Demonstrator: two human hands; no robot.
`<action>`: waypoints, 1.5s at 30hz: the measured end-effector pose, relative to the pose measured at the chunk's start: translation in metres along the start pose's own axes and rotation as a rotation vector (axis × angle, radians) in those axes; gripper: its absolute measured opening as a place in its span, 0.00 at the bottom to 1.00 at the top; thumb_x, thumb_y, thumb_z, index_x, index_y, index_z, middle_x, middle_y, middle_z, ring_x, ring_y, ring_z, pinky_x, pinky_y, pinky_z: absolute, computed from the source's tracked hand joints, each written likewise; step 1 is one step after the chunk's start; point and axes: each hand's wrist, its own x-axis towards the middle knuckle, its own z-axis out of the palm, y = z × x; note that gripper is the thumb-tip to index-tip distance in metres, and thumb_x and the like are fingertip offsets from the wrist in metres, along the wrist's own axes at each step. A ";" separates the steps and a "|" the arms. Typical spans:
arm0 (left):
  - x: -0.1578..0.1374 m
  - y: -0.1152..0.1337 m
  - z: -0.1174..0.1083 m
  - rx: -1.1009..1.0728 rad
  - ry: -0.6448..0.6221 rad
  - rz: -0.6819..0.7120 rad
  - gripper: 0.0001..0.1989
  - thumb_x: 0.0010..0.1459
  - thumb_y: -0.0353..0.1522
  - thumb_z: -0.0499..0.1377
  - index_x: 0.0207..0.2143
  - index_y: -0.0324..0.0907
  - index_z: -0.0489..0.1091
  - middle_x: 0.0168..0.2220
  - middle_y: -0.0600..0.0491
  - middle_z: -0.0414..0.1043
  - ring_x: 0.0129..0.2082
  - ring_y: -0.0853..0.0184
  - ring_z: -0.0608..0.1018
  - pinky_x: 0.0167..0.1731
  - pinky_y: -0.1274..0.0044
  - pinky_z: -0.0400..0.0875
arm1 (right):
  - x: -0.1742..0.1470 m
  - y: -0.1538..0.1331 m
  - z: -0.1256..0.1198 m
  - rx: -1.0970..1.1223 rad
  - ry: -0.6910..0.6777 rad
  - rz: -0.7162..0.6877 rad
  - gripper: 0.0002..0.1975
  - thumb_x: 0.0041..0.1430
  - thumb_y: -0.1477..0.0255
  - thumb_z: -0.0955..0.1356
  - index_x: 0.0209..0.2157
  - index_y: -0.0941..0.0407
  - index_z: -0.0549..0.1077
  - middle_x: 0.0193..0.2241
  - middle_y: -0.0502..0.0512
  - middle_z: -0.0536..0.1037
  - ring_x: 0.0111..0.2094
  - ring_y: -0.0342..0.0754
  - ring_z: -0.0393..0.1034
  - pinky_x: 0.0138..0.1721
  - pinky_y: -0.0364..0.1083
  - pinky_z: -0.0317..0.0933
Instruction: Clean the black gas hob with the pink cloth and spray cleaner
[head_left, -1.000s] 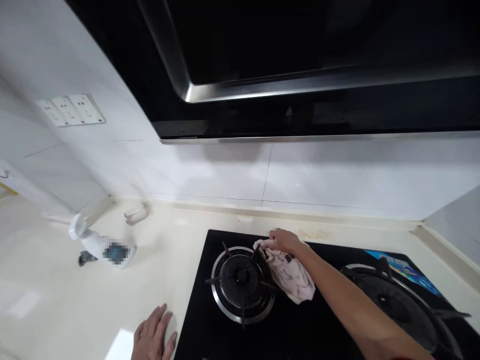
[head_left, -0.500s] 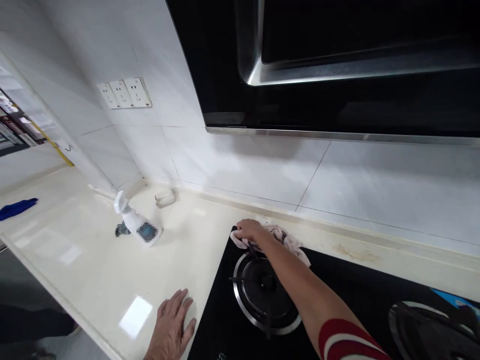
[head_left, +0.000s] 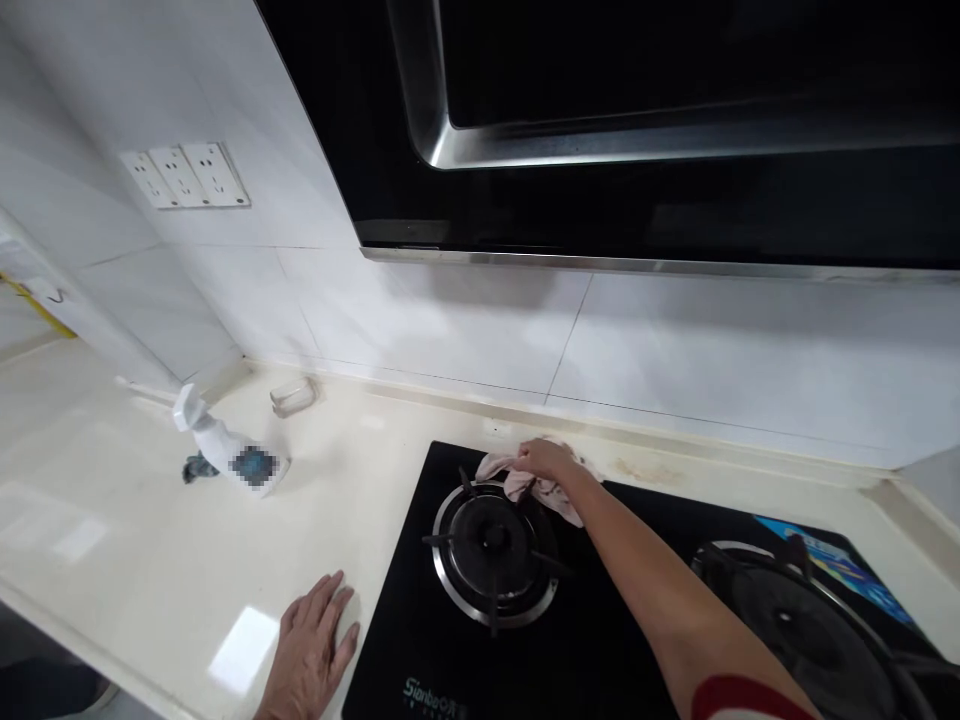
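Observation:
My right hand (head_left: 546, 460) is closed on a pale pink cloth (head_left: 559, 498), pressing it along the back edge of the black gas stove (head_left: 397, 600). Part of the cloth hangs over the stove glass behind the left burner (head_left: 495, 550). On the cream countertop (head_left: 352, 500), left of the stove, my left hand (head_left: 309, 640) lies flat with fingers stretched out and holds nothing. Farther back on that side stands a white spray bottle (head_left: 225, 445), with a dark grey scrunched thing (head_left: 199, 467) beside it.
A black range hood (head_left: 637, 200) with a metal lower edge hangs above the stove. Near the wall lies a small clear container (head_left: 293, 397). Brownish stains (head_left: 649, 470) mark the counter behind the stove. The right burner (head_left: 802, 620) has a blue sticker (head_left: 840, 565) behind it.
My right hand has moved the cloth to the right along the stove's back edge. The view has swung right, showing more of the right burner. My left hand stays flat on the counter.

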 end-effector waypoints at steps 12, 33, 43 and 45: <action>0.006 -0.005 0.006 -0.057 -0.072 -0.056 0.21 0.65 0.42 0.51 0.55 0.45 0.71 0.62 0.46 0.69 0.62 0.55 0.70 0.57 0.63 0.61 | -0.194 0.027 0.106 -0.025 0.258 0.177 0.15 0.67 0.65 0.60 0.42 0.54 0.76 0.45 0.61 0.76 0.48 0.56 0.70 0.47 0.51 0.59; 0.040 0.223 0.029 -0.285 -0.122 0.634 0.30 0.62 0.37 0.61 0.65 0.44 0.60 0.70 0.46 0.57 0.68 0.54 0.62 0.61 0.59 0.67 | -0.167 0.063 0.045 0.073 0.338 0.391 0.21 0.63 0.63 0.62 0.56 0.51 0.70 0.57 0.59 0.69 0.52 0.59 0.61 0.49 0.54 0.55; 0.047 0.223 0.016 -0.416 -0.198 0.594 0.34 0.61 0.33 0.60 0.67 0.40 0.55 0.70 0.40 0.54 0.69 0.50 0.60 0.63 0.54 0.65 | -0.153 0.048 0.051 0.103 0.241 0.294 0.25 0.61 0.62 0.64 0.60 0.47 0.68 0.64 0.58 0.64 0.60 0.62 0.56 0.57 0.62 0.51; 0.046 0.223 0.016 -0.461 -0.185 0.568 0.38 0.59 0.34 0.61 0.69 0.40 0.51 0.71 0.38 0.51 0.71 0.48 0.57 0.63 0.52 0.63 | -0.183 0.037 0.068 0.089 0.238 0.242 0.23 0.61 0.62 0.65 0.58 0.45 0.70 0.63 0.56 0.65 0.59 0.62 0.57 0.57 0.63 0.51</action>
